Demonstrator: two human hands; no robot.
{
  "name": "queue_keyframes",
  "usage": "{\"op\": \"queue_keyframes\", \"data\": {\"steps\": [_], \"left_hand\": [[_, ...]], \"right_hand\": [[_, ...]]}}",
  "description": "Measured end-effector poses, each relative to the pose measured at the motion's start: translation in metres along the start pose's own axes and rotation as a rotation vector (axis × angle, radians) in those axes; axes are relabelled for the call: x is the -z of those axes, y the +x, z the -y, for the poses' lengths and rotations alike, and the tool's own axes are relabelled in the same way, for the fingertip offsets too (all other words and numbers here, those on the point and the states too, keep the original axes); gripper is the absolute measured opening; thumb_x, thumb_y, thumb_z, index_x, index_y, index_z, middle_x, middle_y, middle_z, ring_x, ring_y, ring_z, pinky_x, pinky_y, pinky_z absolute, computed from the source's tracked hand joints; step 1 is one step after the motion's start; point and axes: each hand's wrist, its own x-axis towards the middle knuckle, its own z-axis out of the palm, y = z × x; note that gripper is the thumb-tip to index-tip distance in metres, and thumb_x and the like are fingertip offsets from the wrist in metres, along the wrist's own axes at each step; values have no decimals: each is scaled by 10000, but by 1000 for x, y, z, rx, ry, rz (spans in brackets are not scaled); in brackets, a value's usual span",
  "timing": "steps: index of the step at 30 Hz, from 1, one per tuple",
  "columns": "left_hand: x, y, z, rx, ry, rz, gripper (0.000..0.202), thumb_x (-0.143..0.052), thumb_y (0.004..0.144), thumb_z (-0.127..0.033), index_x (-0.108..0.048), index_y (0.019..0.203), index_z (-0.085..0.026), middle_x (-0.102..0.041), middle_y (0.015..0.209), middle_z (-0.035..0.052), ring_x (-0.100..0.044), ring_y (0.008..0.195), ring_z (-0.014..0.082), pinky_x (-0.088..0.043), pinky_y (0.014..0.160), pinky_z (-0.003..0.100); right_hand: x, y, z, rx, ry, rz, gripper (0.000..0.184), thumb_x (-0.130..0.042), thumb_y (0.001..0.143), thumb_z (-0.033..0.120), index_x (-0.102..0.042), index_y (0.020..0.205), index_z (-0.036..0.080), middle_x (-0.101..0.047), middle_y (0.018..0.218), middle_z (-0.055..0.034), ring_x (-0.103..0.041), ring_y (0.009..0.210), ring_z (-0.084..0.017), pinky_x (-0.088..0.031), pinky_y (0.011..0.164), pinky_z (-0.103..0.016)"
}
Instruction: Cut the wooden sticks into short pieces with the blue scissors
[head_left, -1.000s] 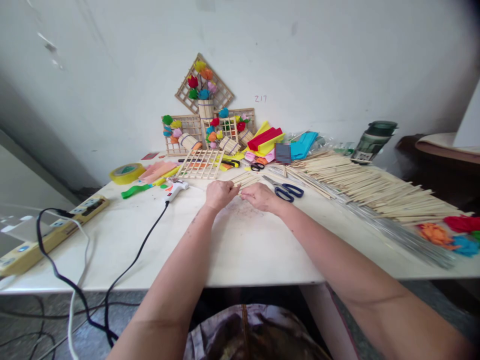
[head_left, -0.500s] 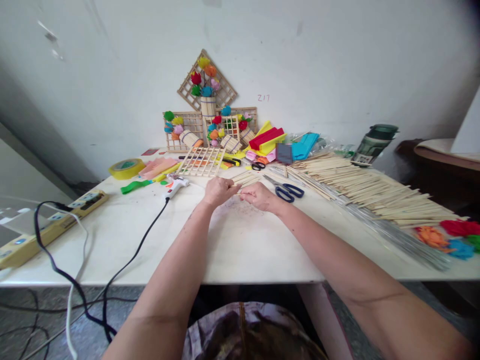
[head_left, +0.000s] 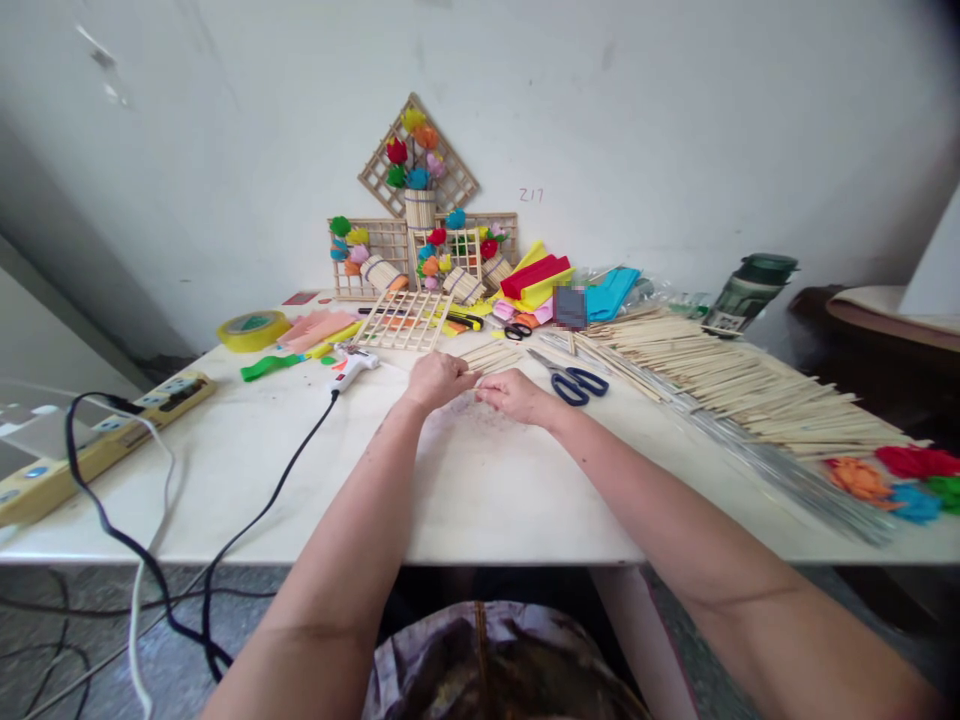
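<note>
My left hand (head_left: 437, 380) and my right hand (head_left: 516, 396) meet near the middle of the white table, their fingers closed in pinches almost touching. A thin pale wooden stick seems to run between the fingertips, mostly hidden by them. Just beyond the hands lie several loose wooden sticks (head_left: 493, 356). Dark-handled scissors (head_left: 571, 384) rest to the right of my right hand, blades toward the back. A stick lattice (head_left: 407, 320) lies flat past my left hand. Small dark crumbs are scattered on the tabletop beneath the hands.
A white glue gun (head_left: 352, 371) with a black cord lies left, near a power strip (head_left: 112, 440) and yellow tape roll (head_left: 253, 330). Many wooden sticks (head_left: 735, 375) and grey wires (head_left: 795, 475) spread rightward. Flower-decorated lattices (head_left: 420, 150), coloured paper (head_left: 536, 278) and a bottle (head_left: 750, 292) stand behind.
Both hands keep their pinched grip near the same spot, with my right hand shifted very slightly left. The whole view has tilted a little; nothing else has visibly moved.
</note>
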Motion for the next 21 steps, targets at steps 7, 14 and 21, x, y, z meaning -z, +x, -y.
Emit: {"op": "queue_keyframes", "data": {"steps": [7,14,21], "left_hand": [[1,-1,-4,-42,98,-27,377,-411,719,-458,-632,576,-187,-577,527,33,-467,525,121,-201,478,234],[3,0,-1,-58,95,-2,321,-430,706,-400,-650,602,-191,-610,561,34,-482,531,125,-212,485,238],[5,0,0,-50,118,84,266,-443,664,-345,-645,589,-189,-606,561,29,-474,525,127,-224,479,235]], "right_hand": [[6,-2,3,-146,204,213,189,-428,782,213,-589,772,113,-507,543,10,-426,483,-66,-310,467,-175],[5,-4,3,-173,517,306,186,-438,759,250,-548,695,115,-434,487,39,-265,360,-36,-139,353,-188],[-6,-4,6,-140,301,232,198,-438,796,239,-525,669,114,-419,486,47,-337,418,-45,-252,420,-177]]}}
